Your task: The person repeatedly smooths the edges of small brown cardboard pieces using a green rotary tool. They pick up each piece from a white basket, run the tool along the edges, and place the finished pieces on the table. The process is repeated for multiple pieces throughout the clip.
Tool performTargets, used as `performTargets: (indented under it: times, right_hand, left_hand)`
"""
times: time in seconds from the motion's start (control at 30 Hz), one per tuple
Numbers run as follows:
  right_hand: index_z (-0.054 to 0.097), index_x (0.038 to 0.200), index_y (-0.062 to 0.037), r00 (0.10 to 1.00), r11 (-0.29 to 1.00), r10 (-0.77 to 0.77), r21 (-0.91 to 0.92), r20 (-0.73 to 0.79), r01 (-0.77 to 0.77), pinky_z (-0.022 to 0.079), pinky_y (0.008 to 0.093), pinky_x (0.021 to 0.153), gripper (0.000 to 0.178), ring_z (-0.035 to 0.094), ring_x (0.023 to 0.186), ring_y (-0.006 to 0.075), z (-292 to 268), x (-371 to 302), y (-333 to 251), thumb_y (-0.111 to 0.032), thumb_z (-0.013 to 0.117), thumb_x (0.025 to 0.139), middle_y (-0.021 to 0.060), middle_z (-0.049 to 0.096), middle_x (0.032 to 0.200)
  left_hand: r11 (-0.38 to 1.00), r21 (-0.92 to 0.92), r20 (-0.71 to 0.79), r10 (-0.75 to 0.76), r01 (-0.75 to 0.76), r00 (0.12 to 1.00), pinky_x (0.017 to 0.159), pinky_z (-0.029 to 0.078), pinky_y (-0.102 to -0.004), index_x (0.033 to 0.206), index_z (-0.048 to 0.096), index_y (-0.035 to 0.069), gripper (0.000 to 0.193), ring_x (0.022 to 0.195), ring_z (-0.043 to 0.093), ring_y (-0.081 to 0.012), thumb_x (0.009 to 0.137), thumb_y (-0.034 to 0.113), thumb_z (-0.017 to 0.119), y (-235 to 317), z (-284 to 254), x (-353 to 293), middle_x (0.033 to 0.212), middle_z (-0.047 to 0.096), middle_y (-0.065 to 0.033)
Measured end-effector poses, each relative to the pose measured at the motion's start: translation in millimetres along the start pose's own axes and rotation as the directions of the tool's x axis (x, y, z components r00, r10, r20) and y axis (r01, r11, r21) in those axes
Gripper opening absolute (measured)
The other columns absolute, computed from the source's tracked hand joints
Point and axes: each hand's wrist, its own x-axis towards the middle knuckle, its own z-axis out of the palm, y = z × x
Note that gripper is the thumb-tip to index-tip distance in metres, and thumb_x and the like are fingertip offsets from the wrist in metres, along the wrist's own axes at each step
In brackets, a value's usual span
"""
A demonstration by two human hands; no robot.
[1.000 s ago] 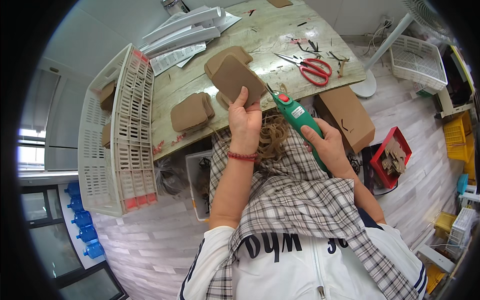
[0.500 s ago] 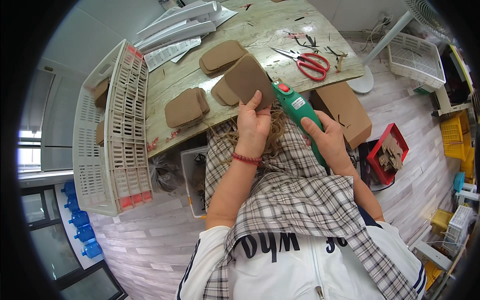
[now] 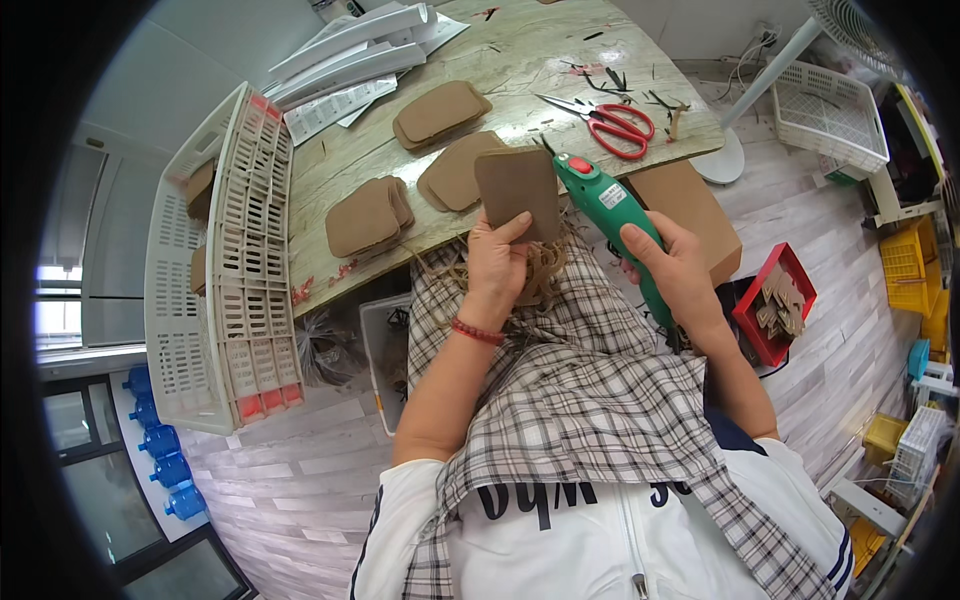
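My left hand (image 3: 498, 262) grips a flat brown piece with rounded corners (image 3: 517, 190) by its lower edge, thumb on top. My right hand (image 3: 678, 272) is wrapped round a green handheld electric cutter (image 3: 612, 200) with a red switch. Its dark tip is close to the piece's upper right corner; I cannot tell whether they touch. On the table beyond lie a stack of similar brown pieces (image 3: 462, 172), another stack at the far side (image 3: 440, 112) and a third at the left (image 3: 370, 215). Thin brown offcut strips (image 3: 545, 275) lie on my checked apron (image 3: 580, 400).
Red-handled scissors (image 3: 620, 130) and dark scraps lie on the table (image 3: 530, 60), with papers (image 3: 350, 55) at its far left. A white plastic crate (image 3: 255, 270) stands left. To the right are a cardboard box (image 3: 685, 205), a red tray of offcuts (image 3: 775, 305) and a fan pole (image 3: 770, 75).
My left hand has turned the brown piece more upright and brought it lower, uncovering the stack behind it. The cutter has shifted slightly right with my right hand.
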Motion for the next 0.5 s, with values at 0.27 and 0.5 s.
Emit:
performTargets:
  times: [0.27, 0.5]
  right_hand:
    - [0.064, 0.103, 0.002, 0.995, 0.992, 0.049, -0.118, 0.087, -0.039, 0.043, 0.022, 0.055, 0.034, 0.052, 0.061, 0.0055, -23.8, -11.2, 8.1, -0.029, 0.068, 0.09, 0.0004, 0.058, 0.073]
    - [0.064, 0.108, 0.0017, 0.995, 0.979, 0.051, -0.199, 0.087, -0.033, 0.045, 0.0223, 0.055, 0.038, 0.054, 0.062, 0.0053, -21.9, -18.1, 14.9, -0.03, 0.068, 0.089, 0.0012, 0.059, 0.075]
  left_hand:
    - [0.907, 0.421, 0.088, -0.063, 0.02, 0.994, 0.082, 0.054, -0.027, 0.115, 0.063, 0.001, 0.038, 0.091, 0.066, -0.0136, 0.081, -0.014, 0.06, 51.9, -17.5, 5.0, 0.104, 0.069, -0.0052]
    - [0.792, 0.582, 0.08, -0.281, 0.184, 0.956, 0.085, 0.053, -0.0272, 0.122, 0.06, -0.001, 0.047, 0.094, 0.065, -0.0134, 0.077, -0.014, 0.062, 66.2, -20.7, 1.2, 0.11, 0.067, -0.0065]
